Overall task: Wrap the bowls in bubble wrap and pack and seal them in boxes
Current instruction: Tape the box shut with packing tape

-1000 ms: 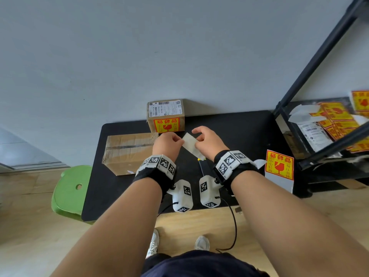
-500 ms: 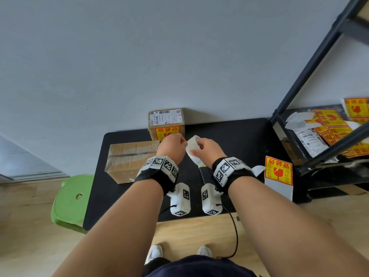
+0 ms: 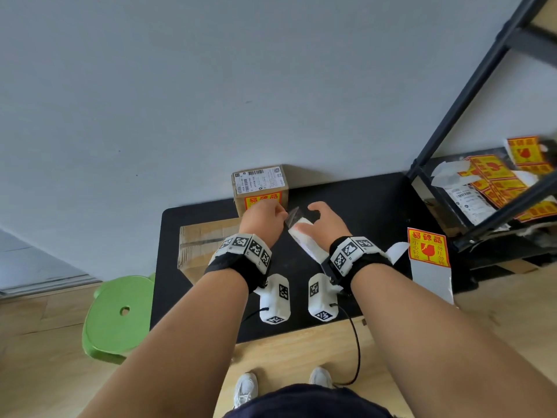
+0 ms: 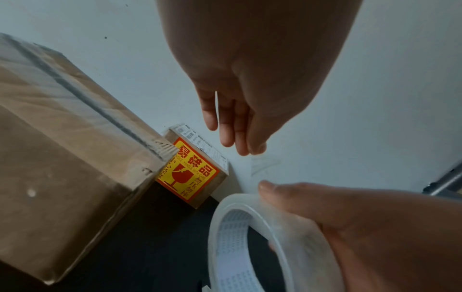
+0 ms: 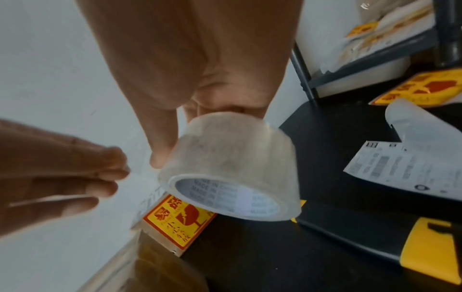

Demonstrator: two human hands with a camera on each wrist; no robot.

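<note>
My right hand point(image 3: 327, 223) grips a roll of clear packing tape point(image 3: 301, 235) above the black table point(image 3: 367, 203); in the right wrist view the tape roll point(image 5: 230, 164) shows its white core. My left hand point(image 3: 262, 218) pinches the tape's free end point(image 3: 291, 215), and a short clear strip stretches between the hands. A taped brown box point(image 3: 205, 245) lies at the table's left. A smaller box point(image 3: 259, 188) with a shipping label and a yellow fragile sticker stands against the wall. No bowl or bubble wrap shows.
A yellow fragile sticker sheet point(image 3: 428, 251) hangs at the table's right edge. A black rack point(image 3: 470, 230) at the right holds more stickers and labels. A yellow-and-black tool point(image 5: 430, 254) and a label sheet point(image 5: 400, 168) lie on the table. A green stool point(image 3: 120, 312) stands at the left.
Both hands were picking at the roll's edge. Now the left hand has drawn the tape end away to the left, and a short strip is peeled free.
</note>
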